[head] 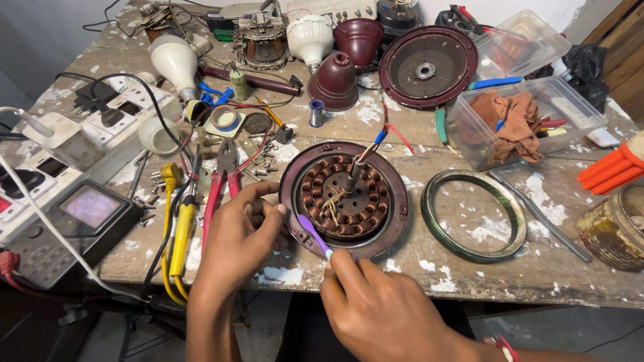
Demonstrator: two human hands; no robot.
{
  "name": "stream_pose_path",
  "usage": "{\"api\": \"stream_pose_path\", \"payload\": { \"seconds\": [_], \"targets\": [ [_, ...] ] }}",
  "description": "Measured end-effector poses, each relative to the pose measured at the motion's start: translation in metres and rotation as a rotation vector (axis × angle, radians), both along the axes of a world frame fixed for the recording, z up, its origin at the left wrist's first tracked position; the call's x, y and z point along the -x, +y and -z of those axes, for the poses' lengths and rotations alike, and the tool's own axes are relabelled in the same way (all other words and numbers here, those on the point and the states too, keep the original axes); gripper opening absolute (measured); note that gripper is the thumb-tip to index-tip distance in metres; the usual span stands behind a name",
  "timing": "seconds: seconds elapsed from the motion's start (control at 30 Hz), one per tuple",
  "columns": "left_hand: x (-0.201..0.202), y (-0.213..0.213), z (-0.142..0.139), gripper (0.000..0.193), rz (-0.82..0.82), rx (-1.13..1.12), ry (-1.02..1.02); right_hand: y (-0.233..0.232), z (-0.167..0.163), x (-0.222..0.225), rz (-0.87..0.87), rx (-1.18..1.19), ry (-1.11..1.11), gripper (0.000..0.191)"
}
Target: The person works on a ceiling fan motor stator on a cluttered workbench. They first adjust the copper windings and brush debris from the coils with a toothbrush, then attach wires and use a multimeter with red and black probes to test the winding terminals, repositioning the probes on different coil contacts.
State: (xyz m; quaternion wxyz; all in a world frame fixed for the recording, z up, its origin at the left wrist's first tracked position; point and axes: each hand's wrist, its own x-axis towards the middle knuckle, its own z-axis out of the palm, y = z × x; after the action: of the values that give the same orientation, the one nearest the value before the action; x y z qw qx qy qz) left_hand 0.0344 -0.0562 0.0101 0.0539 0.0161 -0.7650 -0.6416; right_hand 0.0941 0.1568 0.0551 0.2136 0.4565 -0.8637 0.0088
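A maroon round motor housing with copper windings and a central shaft lies near the bench's front edge. My left hand grips its left rim. My right hand pinches a small purple-handled brush, whose tip rests on the housing's lower-left rim beside the windings. Coloured wires rise from the shaft toward the back.
A green metal ring lies right of the housing. Red-handled pliers and a yellow tool lie left. A maroon cover plate, clear plastic boxes, bulbs, a meter and a rusty tin crowd the bench.
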Motion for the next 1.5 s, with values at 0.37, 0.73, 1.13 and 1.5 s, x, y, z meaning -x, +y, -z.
{"api": "stream_pose_path", "payload": {
  "seconds": [0.37, 0.73, 1.13, 1.5],
  "targets": [
    [0.002, -0.001, 0.003, 0.037, 0.036, -0.045, 0.014, -0.021, 0.002, 0.012, 0.055, -0.012, 0.004, 0.016],
    [-0.002, 0.002, -0.004, 0.037, 0.009, -0.009, -0.015, 0.036, 0.004, 0.002, 0.054, 0.136, -0.429, 0.032],
    [0.001, 0.0, 0.006, 0.039, 0.04, -0.035, 0.035, -0.003, 0.002, 0.011, 0.063, 0.119, -0.265, 0.025],
    [0.001, 0.001, 0.009, 0.037, 0.053, -0.071, 0.037, -0.023, 0.013, 0.002, 0.157, 0.125, -0.152, 0.018]
  ]
}}
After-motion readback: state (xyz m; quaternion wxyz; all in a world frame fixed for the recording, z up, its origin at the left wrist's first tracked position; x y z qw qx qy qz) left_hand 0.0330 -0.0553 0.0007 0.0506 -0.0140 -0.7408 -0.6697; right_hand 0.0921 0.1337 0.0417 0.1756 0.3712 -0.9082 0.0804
